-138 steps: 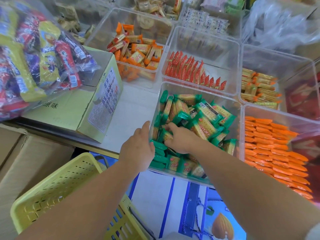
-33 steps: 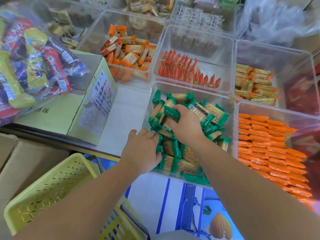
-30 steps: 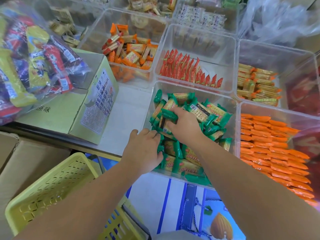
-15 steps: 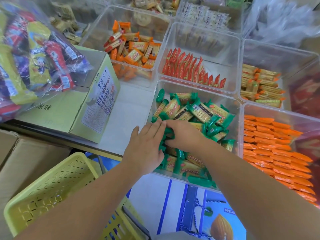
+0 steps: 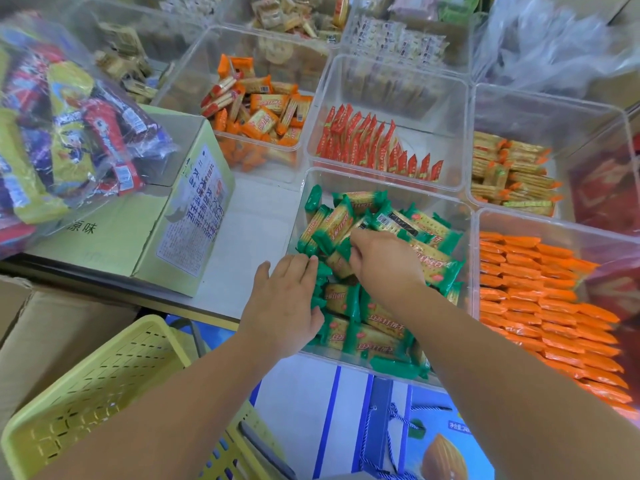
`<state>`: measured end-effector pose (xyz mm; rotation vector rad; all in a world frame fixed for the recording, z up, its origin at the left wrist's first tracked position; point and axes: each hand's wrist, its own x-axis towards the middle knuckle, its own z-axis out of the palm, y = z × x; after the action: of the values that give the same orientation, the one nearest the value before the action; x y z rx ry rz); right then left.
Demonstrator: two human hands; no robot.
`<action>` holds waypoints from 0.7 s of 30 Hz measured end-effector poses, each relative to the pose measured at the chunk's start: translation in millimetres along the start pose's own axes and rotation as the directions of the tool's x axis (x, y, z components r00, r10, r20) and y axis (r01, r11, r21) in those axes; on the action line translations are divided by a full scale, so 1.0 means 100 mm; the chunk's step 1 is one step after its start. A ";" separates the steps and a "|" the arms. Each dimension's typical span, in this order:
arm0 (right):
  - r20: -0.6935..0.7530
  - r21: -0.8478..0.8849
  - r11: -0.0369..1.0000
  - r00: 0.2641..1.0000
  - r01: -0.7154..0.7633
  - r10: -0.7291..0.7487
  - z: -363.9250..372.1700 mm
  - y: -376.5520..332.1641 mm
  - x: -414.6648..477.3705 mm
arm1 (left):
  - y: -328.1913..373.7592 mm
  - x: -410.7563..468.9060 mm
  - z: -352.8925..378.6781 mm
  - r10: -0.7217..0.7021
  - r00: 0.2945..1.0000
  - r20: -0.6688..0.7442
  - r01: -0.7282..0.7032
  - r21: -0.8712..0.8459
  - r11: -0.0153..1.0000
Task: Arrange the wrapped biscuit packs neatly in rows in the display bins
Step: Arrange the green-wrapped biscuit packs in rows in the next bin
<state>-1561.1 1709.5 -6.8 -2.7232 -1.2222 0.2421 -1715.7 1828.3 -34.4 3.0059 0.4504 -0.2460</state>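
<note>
A clear display bin (image 5: pixel 388 180) in front of me holds many green-wrapped biscuit packs (image 5: pixel 374 337). The near ones lie flat in rows; those at the back (image 5: pixel 412 223) are heaped loosely. My left hand (image 5: pixel 284 303) rests with flat, spread fingers against the left ends of the near packs at the bin's left wall. My right hand (image 5: pixel 384 261) reaches into the middle of the heap, its fingertips pinched on a green pack (image 5: pixel 337 259).
Neighbouring clear bins hold orange packs in rows (image 5: pixel 547 296), red packs standing upright (image 5: pixel 374 147), loose orange packs (image 5: pixel 259 112) and yellow-orange packs (image 5: pixel 512 174). A green carton (image 5: pixel 145 230) with a bag of snacks (image 5: pixel 62 133) sits left. A yellow basket (image 5: pixel 114 393) is below.
My right hand went from the back-left packs to the near rows beside my left hand, then back up into the heap. The left hand's fingers flattened against the pack ends.
</note>
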 end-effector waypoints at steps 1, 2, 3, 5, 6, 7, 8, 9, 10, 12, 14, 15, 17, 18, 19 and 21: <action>-0.019 0.032 0.999 0.999 -0.032 0.033 -0.01 -0.01 0.01 | 0.00 0.00 0.00 0.003 1.000 0.008 -0.003 0.004 1.000; -0.028 0.056 0.997 0.998 -0.055 0.056 -0.01 -0.01 0.03 | 0.00 0.01 0.00 0.006 1.000 0.010 -0.006 0.006 1.000; -0.028 0.077 0.995 0.997 -0.065 0.067 -0.01 -0.02 0.05 | 0.00 0.01 0.00 0.009 1.000 0.008 -0.009 0.002 1.000; -0.006 0.130 0.990 0.998 -0.054 0.055 0.00 -0.07 0.10 | 0.00 0.01 -0.01 0.015 1.000 0.008 -0.015 -0.010 1.000; 0.015 0.148 0.988 0.999 -0.040 0.038 0.02 -0.10 0.12 | 0.00 0.01 0.00 0.017 1.000 0.012 -0.017 -0.012 1.000; 0.038 0.157 0.987 0.999 -0.030 0.024 0.04 -0.13 0.14 | 0.00 0.02 0.00 0.018 1.000 0.022 -0.018 -0.008 1.000; 0.057 0.161 0.987 0.998 -0.026 0.017 0.06 -0.15 0.15 | 0.00 0.02 0.00 0.019 0.999 0.036 -0.019 0.001 1.000; 0.071 0.159 0.987 0.997 -0.029 0.018 0.07 -0.16 0.16 | 0.00 0.03 0.00 0.021 0.999 0.049 -0.022 0.012 1.000; 0.080 0.160 0.987 0.997 -0.034 0.021 0.09 -0.16 0.16 | 0.00 0.04 0.00 0.025 0.998 0.058 -0.026 0.021 0.999; 0.089 0.173 0.984 0.996 -0.032 0.017 0.10 -0.14 0.15 | 0.00 0.03 -0.01 0.027 0.998 0.060 -0.029 0.032 0.999; 0.087 0.186 0.982 0.996 -0.011 -0.006 0.11 -0.13 0.10 | 0.00 0.02 -0.02 0.021 0.999 0.038 -0.022 0.020 1.000; 0.082 0.191 0.982 0.996 0.007 -0.023 0.11 -0.13 0.07 | 0.00 0.02 -0.02 0.020 0.999 0.026 -0.021 0.011 1.000; 0.058 0.215 0.975 0.996 0.053 -0.067 0.13 -0.12 0.02 | 0.01 0.01 -0.02 0.022 1.000 -0.004 -0.022 -0.013 1.000; 0.039 0.229 0.969 0.994 0.087 -0.098 0.13 -0.11 0.00 | 0.01 0.01 -0.02 0.017 1.000 -0.018 -0.017 -0.030 0.999; 0.015 0.239 0.963 0.991 0.126 -0.134 0.12 -0.11 -0.01 | 0.02 0.00 -0.02 0.010 1.000 -0.026 -0.011 -0.046 0.999; -0.038 0.265 0.941 0.978 0.210 -0.207 0.11 -0.10 -0.03 | 0.01 -0.01 -0.01 0.010 0.999 -0.031 -0.012 -0.062 0.998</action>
<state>-1572.9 1714.6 -15.2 -2.3444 -1.3539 0.3412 -1716.0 1826.7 -33.3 2.9540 0.4354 -0.1815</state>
